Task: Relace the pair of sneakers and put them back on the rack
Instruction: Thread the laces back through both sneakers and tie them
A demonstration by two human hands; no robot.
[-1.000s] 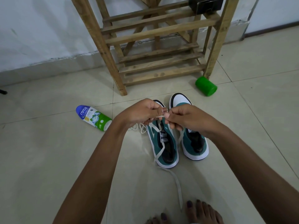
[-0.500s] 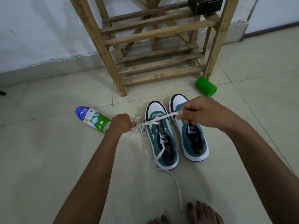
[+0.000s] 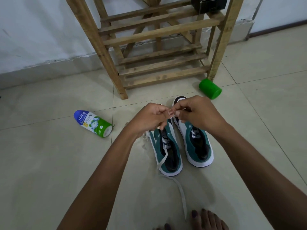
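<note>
Lying far left of hands: powder bottle (image 3: 93,124), bare tile between. Left hand (image 3: 147,121) & right hand (image 3: 197,116) meet fingertip to fingertip, pinching white lace (image 3: 162,161) above sneakers (image 3: 198,143), directly beneath. Rack (image 3: 159,63) just beyond hands; green cup (image 3: 210,88) beyond right hand.

Powder bottle (image 3: 93,124) and green cup (image 3: 210,88) on their sides on floor

Rack (image 3: 159,30): bare wood slats, unvarnished, rough grain, matt; sneakers (image 3: 196,143): teal suede-like uppers, matt, with smooth white panels and soles; lace (image 3: 181,195): flat white woven cloth; bottle (image 3: 93,123): glossy plastic, printed label; floor (image 3: 49,163): smooth pale tile, faint sheen.
</note>
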